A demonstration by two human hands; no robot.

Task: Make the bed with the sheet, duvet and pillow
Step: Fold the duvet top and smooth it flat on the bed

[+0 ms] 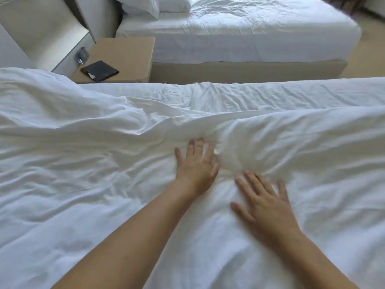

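1. Duvet (83, 163): white, heavily creased, spread over the near bed under both hands and running well out to either side of them. A raised bulk lies far to the left of the left hand; whether the pillow is under it cannot be told.
2. Nightstand (129, 49): beyond and left of the left hand, past the bed's far edge. A dark flat case (100, 70) lies on it.
3. Left hand (195, 167): fingers straight and spread, palm flat on the duvet, gripping nothing.
4. Pucker (229, 161): cloth gathered just right of the left hand and just beyond the right hand's fingertips.
5. Right hand (264, 203): flat on the duvet, fingers extended, grasping nothing; slightly blurred.
6. Sheet (270, 94): a smoother strip showing beyond both hands, along the far edge.
7. Second bed (250, 34): well beyond the hands, with pillows (150, 5) at its head.

Hazards, as judged: flat palms pushing toward each other would deepen the pucker rather than clear it. A long outward sweep could drag the duvet askew, leaving uneven overhang. Heavy pressure may also shift the sheet beneath.
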